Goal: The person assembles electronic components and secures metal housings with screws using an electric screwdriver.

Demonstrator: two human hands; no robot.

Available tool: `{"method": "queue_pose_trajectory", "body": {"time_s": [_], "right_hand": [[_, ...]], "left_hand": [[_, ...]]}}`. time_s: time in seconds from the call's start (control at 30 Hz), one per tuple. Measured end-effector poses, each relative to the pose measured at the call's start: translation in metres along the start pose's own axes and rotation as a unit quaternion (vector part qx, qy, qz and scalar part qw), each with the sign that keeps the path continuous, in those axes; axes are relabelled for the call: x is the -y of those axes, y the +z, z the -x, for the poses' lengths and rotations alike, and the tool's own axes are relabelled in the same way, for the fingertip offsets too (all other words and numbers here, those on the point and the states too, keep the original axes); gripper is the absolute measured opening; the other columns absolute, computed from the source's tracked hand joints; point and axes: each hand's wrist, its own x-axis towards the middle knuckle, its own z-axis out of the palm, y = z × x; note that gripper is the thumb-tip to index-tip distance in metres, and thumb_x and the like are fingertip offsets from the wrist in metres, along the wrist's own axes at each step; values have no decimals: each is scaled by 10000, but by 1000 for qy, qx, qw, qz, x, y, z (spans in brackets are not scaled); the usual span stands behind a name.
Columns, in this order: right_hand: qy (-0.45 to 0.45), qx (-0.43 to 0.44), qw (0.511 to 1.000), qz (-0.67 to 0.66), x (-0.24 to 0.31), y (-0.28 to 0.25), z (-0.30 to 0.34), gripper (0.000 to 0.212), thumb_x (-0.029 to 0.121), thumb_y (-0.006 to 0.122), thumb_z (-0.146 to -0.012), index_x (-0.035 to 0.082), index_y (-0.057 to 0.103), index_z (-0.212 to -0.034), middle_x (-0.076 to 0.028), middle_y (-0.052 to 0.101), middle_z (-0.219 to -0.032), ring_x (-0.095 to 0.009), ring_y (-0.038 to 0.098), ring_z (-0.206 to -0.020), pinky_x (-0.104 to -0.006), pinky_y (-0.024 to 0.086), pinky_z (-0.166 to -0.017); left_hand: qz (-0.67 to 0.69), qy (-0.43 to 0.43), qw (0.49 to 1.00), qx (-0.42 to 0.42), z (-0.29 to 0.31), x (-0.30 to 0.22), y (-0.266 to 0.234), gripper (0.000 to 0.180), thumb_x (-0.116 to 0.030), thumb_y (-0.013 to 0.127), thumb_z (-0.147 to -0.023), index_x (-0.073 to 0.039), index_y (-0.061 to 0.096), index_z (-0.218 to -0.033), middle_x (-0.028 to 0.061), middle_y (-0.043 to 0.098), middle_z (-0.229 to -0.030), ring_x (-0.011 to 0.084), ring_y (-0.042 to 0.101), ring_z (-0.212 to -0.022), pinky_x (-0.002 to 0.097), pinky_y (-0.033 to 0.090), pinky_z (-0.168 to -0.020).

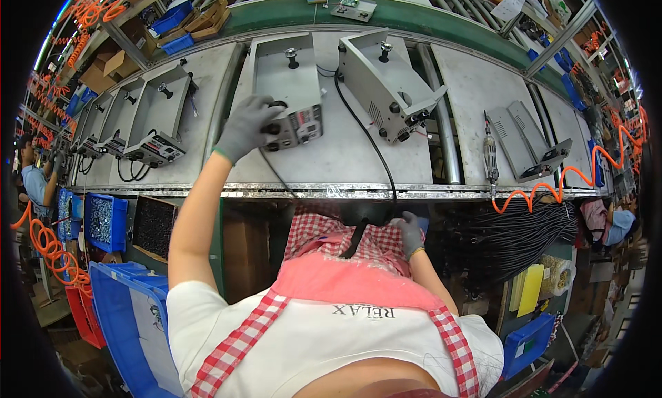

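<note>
My left hand (247,127), in a grey glove, grips the near left corner of a grey metal housing (277,70), by the black knobs of its front panel (301,127). This housing is an open tray with a silver-topped black post inside. To its right a second grey housing (376,87) stands turned at an angle, with a black cable (360,118) running over the bench's front edge. Low at my lap, my gloved right hand (409,234) has curled fingers close to the hanging cable; what they hold is hidden. A black strap-like piece (356,238) lies on the checked apron.
Several similar housings (157,112) line the bench at left. On the right lie a screwdriver (490,156) on an orange coiled hose (552,191) and a grey bent panel (527,139). Below are black cables (510,239), a blue screw bin (105,222) and a blue crate (127,315).
</note>
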Motion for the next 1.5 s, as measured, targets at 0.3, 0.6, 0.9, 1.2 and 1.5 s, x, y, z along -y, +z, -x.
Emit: {"method": "queue_pose_trajectory", "body": {"time_s": [0.3,0.6,0.9,1.2,1.5], "right_hand": [[-239,535,759,285,24,159,56,663,371,696,-769,33,475,-1295,-197,525,-1258,-284,570,-1030,-334,435,-944],[-224,561,723,334,173,55,41,435,355,629,-839,53,606,-1152,-142,639,-1043,-235,600,-982,-348,454,-887],[-486,89,509,705,378,12,44,108,138,630,-742,138,684,-836,-85,645,-802,-265,643,-860,-433,513,-734],[-810,-110,328,475,460,187,-18,257,67,570,-773,141,636,-1010,-39,553,-1180,-212,481,-1185,-400,293,-1093],[-670,-53,694,259,345,83,-63,395,111,663,-699,99,628,-1092,-132,570,-1150,-308,500,-1134,-394,383,-998]], "left_hand": [[113,-111,969,-190,44,-136,87,496,-241,694,-751,-93,535,-1197,214,451,-1282,411,432,-1195,479,380,-993],[216,108,970,22,59,-107,121,189,-234,618,-833,-113,618,-978,71,619,-815,279,584,-746,381,458,-706],[176,5,966,-191,32,-87,127,240,-187,612,-839,-80,577,-1051,94,594,-755,307,585,-675,403,463,-595],[119,-306,940,-88,-11,-106,130,195,-283,475,-932,-98,519,-971,152,620,-784,354,619,-705,463,491,-616],[50,-235,971,17,-2,-105,153,258,-213,533,-868,-61,554,-1075,175,571,-1114,353,603,-891,454,487,-744]]}}
